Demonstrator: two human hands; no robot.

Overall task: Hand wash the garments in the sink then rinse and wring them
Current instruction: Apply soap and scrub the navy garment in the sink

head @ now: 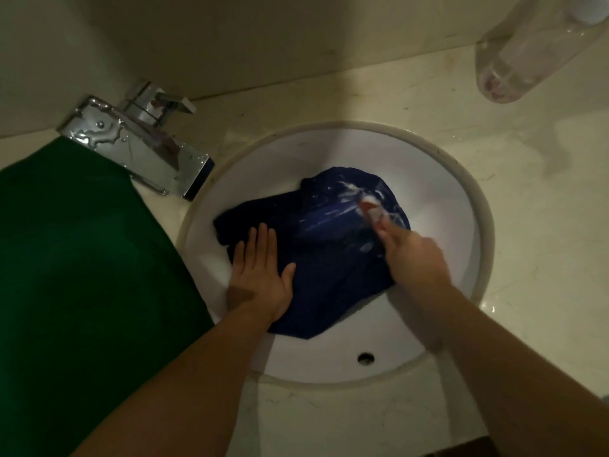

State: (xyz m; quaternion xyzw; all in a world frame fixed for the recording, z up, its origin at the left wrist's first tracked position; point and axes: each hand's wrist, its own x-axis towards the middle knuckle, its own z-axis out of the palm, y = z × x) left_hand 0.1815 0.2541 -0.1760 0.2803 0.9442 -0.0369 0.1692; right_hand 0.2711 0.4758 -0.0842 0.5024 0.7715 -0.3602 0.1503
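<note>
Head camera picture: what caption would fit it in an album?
Left hand presses a blue garment flat in the sink while the right hand holds soap on it.
</note>
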